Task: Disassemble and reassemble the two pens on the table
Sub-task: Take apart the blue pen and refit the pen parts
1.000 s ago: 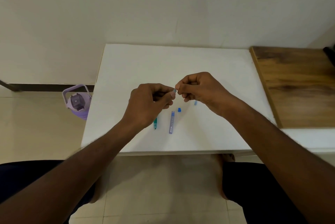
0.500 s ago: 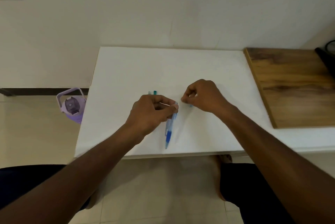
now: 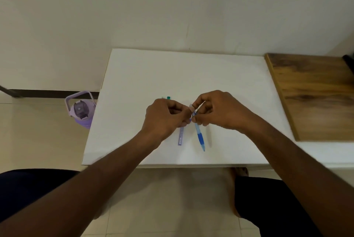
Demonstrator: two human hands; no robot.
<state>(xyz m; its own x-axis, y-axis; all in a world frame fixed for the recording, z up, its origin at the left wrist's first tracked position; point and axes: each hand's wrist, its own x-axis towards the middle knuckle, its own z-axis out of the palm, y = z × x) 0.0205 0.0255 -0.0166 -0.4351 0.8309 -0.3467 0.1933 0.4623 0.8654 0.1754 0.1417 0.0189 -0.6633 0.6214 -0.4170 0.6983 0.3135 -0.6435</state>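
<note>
My left hand (image 3: 164, 117) and right hand (image 3: 218, 111) both pinch the blue pen (image 3: 199, 134) mid-table (image 3: 134, 75), toward its near edge; far half bare.

Both forearms (image 3: 107, 181) are bare, with no sleeves, watch or rings showing. Dark navy clothing (image 3: 28, 187) covers the lap and thighs. One bare foot (image 3: 240, 172) shows below.

No legible text. Fine dark print runs along the pale lilac pen barrel (image 3: 180, 137) lying on the white counter (image 3: 191, 75) (too small to read).
</note>
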